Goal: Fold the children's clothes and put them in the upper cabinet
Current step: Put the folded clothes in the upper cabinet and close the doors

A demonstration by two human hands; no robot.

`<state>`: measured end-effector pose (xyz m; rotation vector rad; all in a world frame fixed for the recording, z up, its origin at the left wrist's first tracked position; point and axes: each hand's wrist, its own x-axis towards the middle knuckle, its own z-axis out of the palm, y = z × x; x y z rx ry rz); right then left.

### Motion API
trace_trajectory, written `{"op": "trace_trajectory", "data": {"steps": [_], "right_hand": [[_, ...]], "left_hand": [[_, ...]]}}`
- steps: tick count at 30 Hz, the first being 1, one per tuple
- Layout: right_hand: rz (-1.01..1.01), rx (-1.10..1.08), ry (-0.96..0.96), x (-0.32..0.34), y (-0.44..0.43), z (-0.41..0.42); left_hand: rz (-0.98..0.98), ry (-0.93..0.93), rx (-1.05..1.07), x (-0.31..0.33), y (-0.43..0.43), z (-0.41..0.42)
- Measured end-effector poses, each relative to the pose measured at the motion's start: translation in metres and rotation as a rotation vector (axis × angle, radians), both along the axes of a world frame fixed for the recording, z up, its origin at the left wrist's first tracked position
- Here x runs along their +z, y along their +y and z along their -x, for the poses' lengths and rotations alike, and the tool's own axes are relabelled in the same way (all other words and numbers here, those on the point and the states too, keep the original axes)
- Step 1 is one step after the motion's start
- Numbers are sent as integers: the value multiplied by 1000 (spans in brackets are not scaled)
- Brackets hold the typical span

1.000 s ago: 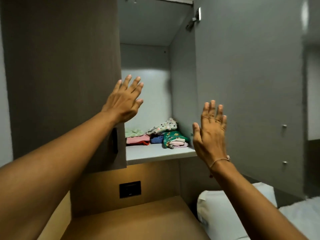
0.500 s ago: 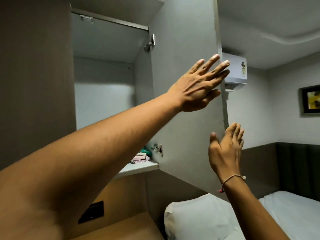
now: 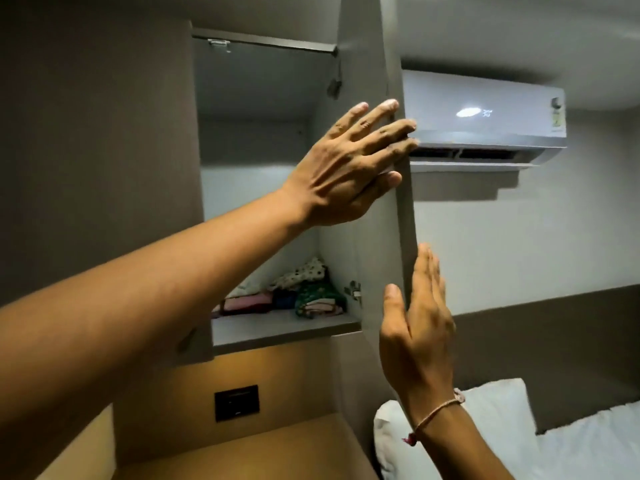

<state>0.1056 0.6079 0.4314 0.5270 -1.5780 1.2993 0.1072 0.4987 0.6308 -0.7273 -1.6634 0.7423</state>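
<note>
The upper cabinet (image 3: 256, 140) stands open, and its grey door (image 3: 374, 244) is swung out edge-on toward me. Folded children's clothes (image 3: 294, 294) lie in a small pile on the cabinet shelf (image 3: 284, 329): pink, blue, green and a spotted white piece. My left hand (image 3: 349, 168) lies flat on the inner face of the door, fingers reaching past its free edge. My right hand (image 3: 415, 320) is lower, fingers straight, with the thumb on the near side of the door edge and the fingers behind it. Neither hand holds clothing.
A white air conditioner (image 3: 485, 123) hangs on the wall right of the door. Below are a wooden ledge (image 3: 242, 452) with a black switch plate (image 3: 236, 402), a white pillow (image 3: 495, 424) and a bed. A closed dark cabinet door (image 3: 97, 150) is at left.
My view has swung back left, so more of the cabinet inside shows. The door now looks more edge-on. Both hands have moved onto the door's free edge.
</note>
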Motion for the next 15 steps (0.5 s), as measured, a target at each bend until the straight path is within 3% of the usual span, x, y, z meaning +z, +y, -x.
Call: {"op": "trace_trajectory", "data": {"steps": [3, 9, 12, 15], "right_hand": [[-98, 202, 107, -2, -34, 2], [-622, 252, 105, 9, -109, 57], [-889, 184, 86, 18, -149, 98], [-1075, -5, 144, 19, -172, 138]], "left_hand": [[-67, 46, 22, -9, -56, -18], [-233, 7, 370, -28, -174, -34], [-373, -58, 553, -42, -224, -27], [-585, -129, 584, -76, -270, -16]]}}
